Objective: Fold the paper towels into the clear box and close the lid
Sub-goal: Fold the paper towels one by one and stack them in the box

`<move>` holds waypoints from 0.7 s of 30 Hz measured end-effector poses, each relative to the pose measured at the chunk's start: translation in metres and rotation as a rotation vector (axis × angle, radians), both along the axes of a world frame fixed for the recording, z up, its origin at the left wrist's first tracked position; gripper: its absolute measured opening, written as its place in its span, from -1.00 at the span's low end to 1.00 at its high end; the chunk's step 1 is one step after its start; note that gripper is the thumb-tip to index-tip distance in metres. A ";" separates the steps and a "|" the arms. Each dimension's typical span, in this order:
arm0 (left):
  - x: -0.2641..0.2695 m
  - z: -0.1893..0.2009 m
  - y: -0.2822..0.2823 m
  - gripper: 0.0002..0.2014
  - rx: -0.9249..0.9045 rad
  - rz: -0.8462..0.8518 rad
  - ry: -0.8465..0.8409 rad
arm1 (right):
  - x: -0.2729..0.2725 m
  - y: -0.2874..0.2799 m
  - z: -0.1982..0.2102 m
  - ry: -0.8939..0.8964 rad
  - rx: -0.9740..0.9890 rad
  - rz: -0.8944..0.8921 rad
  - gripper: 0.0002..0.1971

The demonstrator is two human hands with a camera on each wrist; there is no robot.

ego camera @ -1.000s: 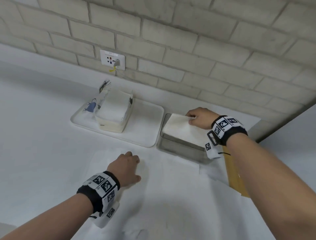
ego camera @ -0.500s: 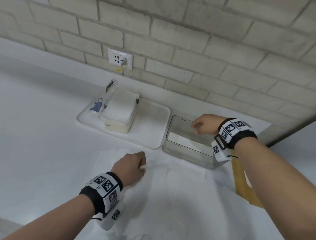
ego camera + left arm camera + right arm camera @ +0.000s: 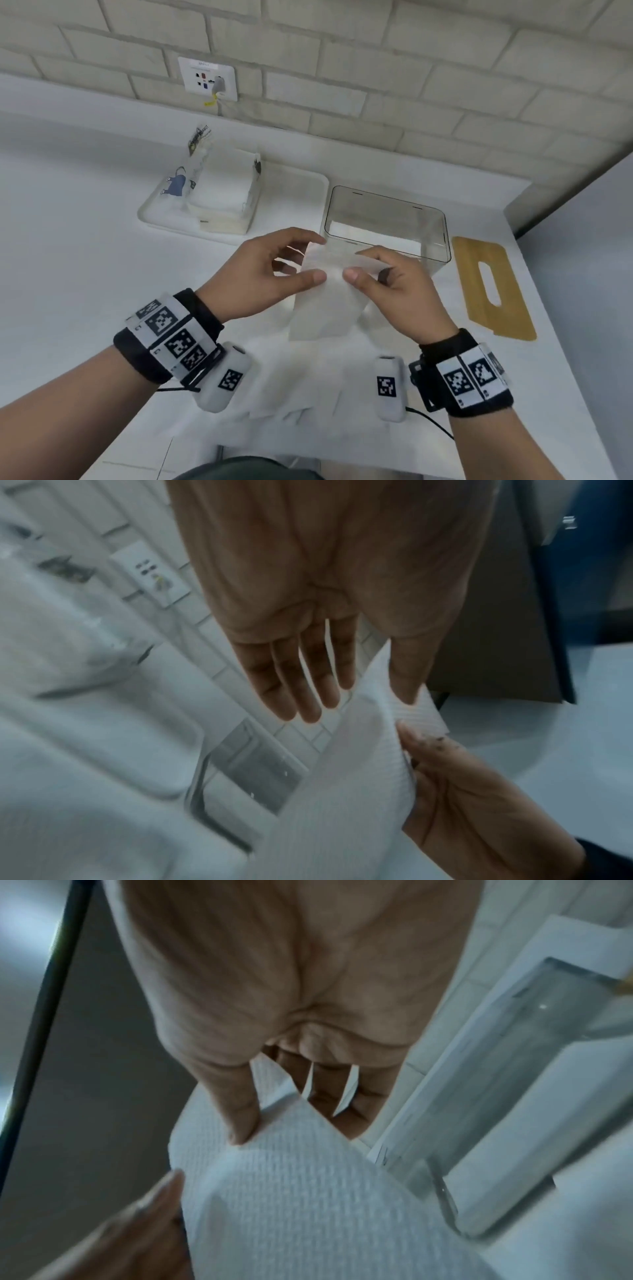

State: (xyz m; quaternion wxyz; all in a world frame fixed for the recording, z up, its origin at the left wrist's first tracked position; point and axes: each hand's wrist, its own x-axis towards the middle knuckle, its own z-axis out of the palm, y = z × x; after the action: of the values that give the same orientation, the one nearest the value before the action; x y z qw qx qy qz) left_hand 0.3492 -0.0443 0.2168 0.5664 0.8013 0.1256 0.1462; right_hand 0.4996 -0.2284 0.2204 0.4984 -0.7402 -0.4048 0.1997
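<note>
Folding is underway: left hand [image 3: 255, 277] and right hand [image 3: 394, 291] pinch one paper towel [image 3: 325, 308] mid-frame; next, crease it and lower it into the clear box [image 3: 387, 222].

White ribbed towel [image 3: 325, 301] held up, hanging, near side of box [image 3: 387, 222]. Box clear, open, upright; white towel inside. Wooden lid [image 3: 493, 291] flat, just right of box.

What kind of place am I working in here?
Probably an indoor counter or utility corner, not clearly a kitchen: a white countertop runs along a painted brick wall with a wall socket. A white tray carries a pack of paper towels.
</note>
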 end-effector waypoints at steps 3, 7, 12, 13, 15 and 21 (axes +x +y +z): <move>0.000 -0.009 -0.007 -0.88 -0.006 -0.055 0.083 | -0.010 -0.012 -0.004 0.116 0.089 -0.086 -0.90; -0.004 -0.013 -0.006 -0.56 0.040 0.021 0.058 | -0.011 -0.036 -0.028 0.150 -0.010 -0.172 -0.67; -0.014 -0.002 0.014 -0.82 -0.068 0.206 -0.013 | -0.015 -0.081 -0.084 -0.289 -0.774 0.116 -0.22; -0.015 -0.002 0.019 -0.90 -0.078 0.240 -0.018 | -0.020 -0.084 -0.090 -0.324 -0.812 0.131 -0.21; -0.018 -0.001 0.026 -0.91 -0.081 0.292 -0.014 | -0.027 -0.087 -0.095 -0.406 -0.777 0.087 -0.34; -0.025 -0.001 0.033 -0.90 -0.059 0.353 0.011 | -0.034 -0.089 -0.103 -0.677 -0.611 -0.001 -0.80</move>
State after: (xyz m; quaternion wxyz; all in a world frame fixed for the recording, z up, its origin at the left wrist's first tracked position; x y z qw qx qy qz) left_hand 0.3243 -0.0109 0.2155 0.5544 0.7507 0.2714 0.2354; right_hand 0.4660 -0.3178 0.1169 0.0969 -0.8771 -0.4670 0.0566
